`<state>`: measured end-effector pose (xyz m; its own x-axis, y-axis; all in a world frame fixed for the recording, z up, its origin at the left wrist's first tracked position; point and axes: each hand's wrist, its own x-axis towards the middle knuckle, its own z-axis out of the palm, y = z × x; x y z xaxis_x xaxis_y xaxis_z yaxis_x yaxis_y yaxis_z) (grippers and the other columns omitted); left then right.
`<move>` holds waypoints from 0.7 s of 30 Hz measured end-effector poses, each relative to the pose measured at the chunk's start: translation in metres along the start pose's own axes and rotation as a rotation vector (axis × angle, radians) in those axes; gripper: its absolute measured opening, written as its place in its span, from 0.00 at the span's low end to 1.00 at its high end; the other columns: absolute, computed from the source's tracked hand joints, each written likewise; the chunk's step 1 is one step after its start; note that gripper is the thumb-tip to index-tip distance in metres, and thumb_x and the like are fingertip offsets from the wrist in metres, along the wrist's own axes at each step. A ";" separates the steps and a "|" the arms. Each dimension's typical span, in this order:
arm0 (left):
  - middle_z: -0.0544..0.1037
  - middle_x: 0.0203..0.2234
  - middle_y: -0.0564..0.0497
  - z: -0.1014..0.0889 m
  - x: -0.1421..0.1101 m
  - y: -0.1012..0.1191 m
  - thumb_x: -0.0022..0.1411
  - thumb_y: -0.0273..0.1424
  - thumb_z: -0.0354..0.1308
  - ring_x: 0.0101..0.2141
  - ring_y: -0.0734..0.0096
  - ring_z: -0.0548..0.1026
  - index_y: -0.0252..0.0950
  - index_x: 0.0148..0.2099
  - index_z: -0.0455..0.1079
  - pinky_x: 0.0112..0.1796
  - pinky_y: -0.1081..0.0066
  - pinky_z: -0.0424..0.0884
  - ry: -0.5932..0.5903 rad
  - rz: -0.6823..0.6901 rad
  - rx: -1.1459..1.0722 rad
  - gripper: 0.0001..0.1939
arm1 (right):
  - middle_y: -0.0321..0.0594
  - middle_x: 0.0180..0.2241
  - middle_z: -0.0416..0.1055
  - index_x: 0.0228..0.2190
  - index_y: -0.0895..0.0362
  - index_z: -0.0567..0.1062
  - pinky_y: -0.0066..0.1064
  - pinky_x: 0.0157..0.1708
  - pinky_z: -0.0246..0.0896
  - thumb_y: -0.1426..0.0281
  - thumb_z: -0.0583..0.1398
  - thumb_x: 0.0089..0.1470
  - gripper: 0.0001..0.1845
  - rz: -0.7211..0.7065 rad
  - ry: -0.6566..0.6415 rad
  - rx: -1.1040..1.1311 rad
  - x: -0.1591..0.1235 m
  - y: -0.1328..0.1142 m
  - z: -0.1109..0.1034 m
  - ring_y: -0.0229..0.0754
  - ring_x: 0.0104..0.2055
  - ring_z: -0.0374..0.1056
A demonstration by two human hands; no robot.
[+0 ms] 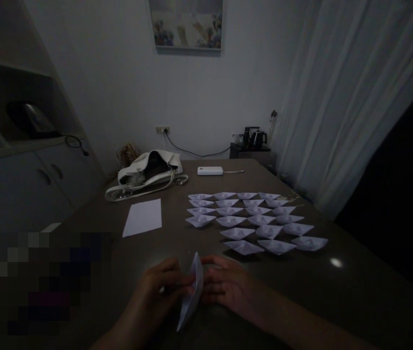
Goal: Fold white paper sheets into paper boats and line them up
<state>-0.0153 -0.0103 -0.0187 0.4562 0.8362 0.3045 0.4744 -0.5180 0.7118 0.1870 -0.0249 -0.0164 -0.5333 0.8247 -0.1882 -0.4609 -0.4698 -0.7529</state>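
A white folded paper boat (pixel 193 294) is held on edge between my two hands, close to the table's near side. My left hand (pixel 161 287) pinches it from the left, with fingertips inside the fold. From the right, the fingers of my right hand (pixel 230 287) press against its outer side. Beyond them, several finished paper boats (pixel 230 221) stand in rows on the right half of the brown table (pixel 177 233). A white sheet of paper (pixel 144 217) lies flat at the left.
A white bag (pixel 148 172) with its strap rests at the table's far left. Near the back edge lies a white power bank (pixel 210 171) with a short cable. A kettle (pixel 257 139) stands on a low cabinet behind; a curtain (pixel 319 97) hangs at the right.
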 end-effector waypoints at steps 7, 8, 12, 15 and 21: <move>0.70 0.24 0.50 -0.002 0.002 -0.002 0.61 0.34 0.57 0.25 0.69 0.70 0.37 0.29 0.78 0.24 0.75 0.62 -0.038 0.023 -0.029 0.12 | 0.43 0.33 0.75 0.44 0.61 0.70 0.33 0.39 0.61 0.68 0.65 0.48 0.21 0.015 -0.013 0.002 0.000 0.000 -0.002 0.42 0.36 0.73; 0.70 0.23 0.50 -0.003 0.003 -0.002 0.61 0.34 0.57 0.25 0.69 0.70 0.37 0.29 0.78 0.24 0.75 0.62 -0.033 0.030 -0.024 0.12 | 0.43 0.32 0.75 0.44 0.62 0.71 0.33 0.39 0.61 0.68 0.65 0.48 0.21 0.017 -0.009 0.006 0.001 0.000 -0.002 0.42 0.36 0.72; 0.71 0.24 0.51 -0.005 0.007 0.000 0.62 0.33 0.56 0.25 0.70 0.70 0.38 0.37 0.78 0.26 0.74 0.66 0.028 0.036 0.010 0.09 | 0.44 0.33 0.75 0.43 0.63 0.71 0.33 0.40 0.61 0.70 0.65 0.48 0.20 0.009 0.008 0.078 0.004 0.000 -0.004 0.41 0.36 0.72; 0.73 0.31 0.49 -0.004 0.007 0.003 0.62 0.33 0.56 0.31 0.67 0.73 0.41 0.46 0.75 0.32 0.72 0.70 0.048 0.068 0.046 0.11 | 0.44 0.36 0.75 0.42 0.61 0.70 0.34 0.42 0.61 0.70 0.66 0.46 0.20 -0.039 0.046 0.136 0.006 -0.001 -0.004 0.41 0.38 0.72; 0.72 0.38 0.48 0.003 0.003 0.002 0.58 0.28 0.59 0.38 0.64 0.73 0.40 0.43 0.74 0.38 0.69 0.72 0.124 0.179 0.188 0.09 | 0.44 0.38 0.74 0.42 0.60 0.70 0.34 0.43 0.60 0.69 0.66 0.46 0.21 -0.060 0.018 0.147 0.005 -0.001 -0.002 0.42 0.41 0.71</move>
<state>-0.0107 -0.0097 -0.0184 0.4551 0.7383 0.4978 0.5317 -0.6738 0.5132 0.1859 -0.0194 -0.0181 -0.4898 0.8574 -0.1580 -0.5911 -0.4598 -0.6627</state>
